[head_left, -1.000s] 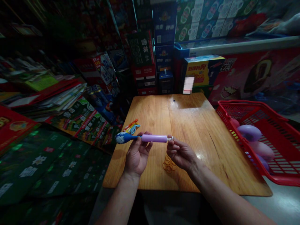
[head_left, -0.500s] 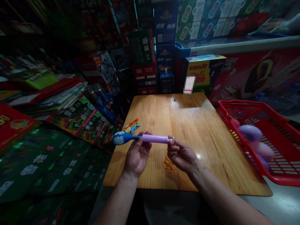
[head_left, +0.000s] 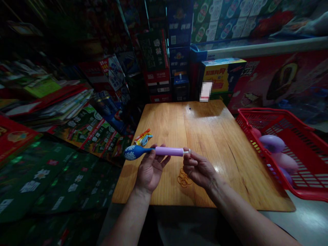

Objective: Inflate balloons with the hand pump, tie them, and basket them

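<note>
My left hand (head_left: 150, 169) grips the barrel of a lilac hand pump (head_left: 169, 151), held level over the wooden table (head_left: 205, 136). A blue balloon (head_left: 133, 152) with white flower prints sits on the pump's nozzle at the left end, slightly swollen. My right hand (head_left: 197, 168) pinches the white plunger handle at the pump's right end, pushed in close to the barrel. A small heap of orange rubber bands (head_left: 183, 178) lies on the table just below my hands.
A few loose uninflated balloons (head_left: 143, 137) lie near the table's left edge. A red plastic basket (head_left: 287, 150) at the right holds inflated purple and pink balloons (head_left: 273, 143). Stacked cartons and printed boxes crowd the left side and the back.
The hands and pump have stayed almost still. The plunger remains pushed in and the balloon looks about the same size; the view has shifted slightly.
</note>
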`<state>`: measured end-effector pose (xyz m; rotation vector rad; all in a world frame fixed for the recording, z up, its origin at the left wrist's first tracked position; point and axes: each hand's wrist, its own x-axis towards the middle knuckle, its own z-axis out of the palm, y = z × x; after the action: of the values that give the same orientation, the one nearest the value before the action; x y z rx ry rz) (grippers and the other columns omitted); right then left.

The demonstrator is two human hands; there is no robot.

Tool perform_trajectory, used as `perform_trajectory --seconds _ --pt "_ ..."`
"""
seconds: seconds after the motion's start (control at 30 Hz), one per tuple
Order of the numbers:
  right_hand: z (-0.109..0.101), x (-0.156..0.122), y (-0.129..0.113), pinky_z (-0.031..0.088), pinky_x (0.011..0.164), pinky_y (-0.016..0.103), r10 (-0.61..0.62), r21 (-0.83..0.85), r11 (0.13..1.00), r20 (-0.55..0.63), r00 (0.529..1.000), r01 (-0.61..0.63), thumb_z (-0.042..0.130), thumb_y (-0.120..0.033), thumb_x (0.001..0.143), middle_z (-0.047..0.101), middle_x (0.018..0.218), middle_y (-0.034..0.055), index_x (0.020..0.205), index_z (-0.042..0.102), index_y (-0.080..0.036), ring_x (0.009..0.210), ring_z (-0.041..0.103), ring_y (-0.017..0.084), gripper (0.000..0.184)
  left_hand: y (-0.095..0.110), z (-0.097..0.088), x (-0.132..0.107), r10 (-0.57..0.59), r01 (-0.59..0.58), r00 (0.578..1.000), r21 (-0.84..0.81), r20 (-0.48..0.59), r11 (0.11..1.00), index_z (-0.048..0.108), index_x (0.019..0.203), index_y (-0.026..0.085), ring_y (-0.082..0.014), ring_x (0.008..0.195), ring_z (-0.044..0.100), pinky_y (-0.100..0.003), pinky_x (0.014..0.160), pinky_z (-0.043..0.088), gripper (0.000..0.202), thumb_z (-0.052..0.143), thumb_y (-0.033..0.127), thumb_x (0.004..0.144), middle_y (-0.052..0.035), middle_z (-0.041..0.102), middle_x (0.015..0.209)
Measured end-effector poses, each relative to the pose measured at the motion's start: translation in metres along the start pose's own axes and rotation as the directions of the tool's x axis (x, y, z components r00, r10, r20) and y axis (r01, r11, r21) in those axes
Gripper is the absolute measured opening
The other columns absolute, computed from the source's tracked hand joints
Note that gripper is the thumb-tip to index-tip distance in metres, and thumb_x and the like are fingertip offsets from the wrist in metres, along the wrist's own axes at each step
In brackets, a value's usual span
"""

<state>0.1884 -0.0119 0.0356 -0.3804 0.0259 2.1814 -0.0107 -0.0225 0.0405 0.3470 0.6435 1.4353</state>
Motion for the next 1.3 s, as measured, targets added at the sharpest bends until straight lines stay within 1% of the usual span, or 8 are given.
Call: perform_trajectory --seconds 0.17,0.37,0.5,0.63,0.9,1.0,1.17,1.3 --pt "-0.001 -0.002 -0.004 0.04 0.048 0.015 0.038 0.007 0.999 0.051 0.998 -0.039 0.063 -0.01 0.087 0.064 0.072 -0.0011 0.103 0.059 -0.013 0.048 0.047 0.002 0.016 0.002 -0.002 0.006 0.031 -0.031 0.999 -0.011 -0.032 0.999 0.068 0.108 0.021 -0.0227 0.111 0.065 -0.043 0.098 0.049 0.019 0.061 0.026 0.091 -0.0112 0.071 0.114" --pt "0.004 -0.011 -0.024 0.037 0.046 0.015 -0.093 0.052 0.995 0.126 0.988 0.087 0.056 -0.009 0.091 0.058 0.069 -0.0031 0.099 0.06 -0.012 0.044 0.042 0.001 0.01 0.021 -0.007 0.01 0.17 -0.17 0.984 0.013 -0.06 0.985 0.068 0.109 0.023 -0.0229 0.114 0.063 -0.046 0.101 0.048 0.02 0.06 0.03 0.092 -0.009 0.071 0.114" --pt "-0.003 -0.008 -0.006 0.039 0.047 0.016 -0.003 0.054 0.999 0.079 0.997 -0.001 0.058 -0.009 0.09 0.062 0.072 -0.0007 0.102 0.059 -0.013 0.047 0.047 0.003 0.013 0.003 -0.005 0.003 0.076 -0.075 0.997 0.031 -0.033 0.997 0.067 0.114 0.025 -0.0244 0.114 0.063 -0.053 0.102 0.046 0.023 0.06 0.029 0.092 -0.0084 0.07 0.118" --pt "-0.007 -0.004 0.005 0.039 0.048 0.015 0.039 0.101 0.994 0.035 0.999 -0.043 0.055 -0.009 0.092 0.064 0.073 0.0 0.104 0.058 -0.013 0.046 0.047 0.002 0.013 -0.01 -0.001 0.001 0.043 -0.043 0.999 0.031 -0.022 0.999 0.067 0.111 0.023 -0.0242 0.114 0.063 -0.051 0.103 0.045 0.021 0.06 0.027 0.092 -0.0091 0.071 0.115" --pt "0.003 -0.009 -0.028 0.035 0.045 0.015 -0.068 0.019 0.998 0.079 0.995 0.067 0.049 -0.01 0.094 0.057 0.068 -0.0031 0.098 0.058 -0.012 0.042 0.041 0.001 0.011 0.015 -0.006 0.011 0.145 -0.142 0.987 0.036 -0.071 0.989 0.068 0.107 0.022 -0.0216 0.115 0.063 -0.043 0.102 0.047 0.019 0.061 0.03 0.091 -0.0082 0.072 0.113" --pt "-0.002 -0.007 -0.022 0.034 0.045 0.015 -0.068 0.004 0.998 0.074 0.995 0.068 0.05 -0.01 0.094 0.057 0.067 -0.0039 0.097 0.059 -0.013 0.042 0.04 0.001 0.009 0.008 -0.006 0.007 0.15 -0.147 0.987 0.058 -0.051 0.987 0.067 0.111 0.025 -0.0222 0.114 0.063 -0.048 0.102 0.046 0.021 0.061 0.03 0.091 -0.0067 0.071 0.117" --pt "-0.012 -0.003 0.0 0.036 0.047 0.015 0.032 0.022 0.999 0.051 0.998 -0.033 0.053 -0.011 0.094 0.059 0.069 -0.0019 0.101 0.059 -0.014 0.045 0.042 0.002 0.01 -0.013 -0.002 0.001 0.039 -0.038 0.999 0.073 -0.017 0.997 0.067 0.11 0.024 -0.023 0.111 0.065 -0.05 0.102 0.046 0.02 0.062 0.028 0.091 -0.0078 0.071 0.115" --pt "-0.004 -0.007 -0.012 0.038 0.048 0.015 0.044 -0.019 0.999 0.075 0.996 -0.043 0.052 -0.014 0.094 0.06 0.07 -0.002 0.1 0.059 -0.014 0.047 0.043 0.002 0.009 -0.004 -0.003 0.007 0.045 -0.042 0.998 0.048 -0.047 0.998 0.067 0.107 0.022 -0.0214 0.11 0.065 -0.046 0.102 0.047 0.018 0.059 0.029 0.092 -0.0083 0.072 0.112"
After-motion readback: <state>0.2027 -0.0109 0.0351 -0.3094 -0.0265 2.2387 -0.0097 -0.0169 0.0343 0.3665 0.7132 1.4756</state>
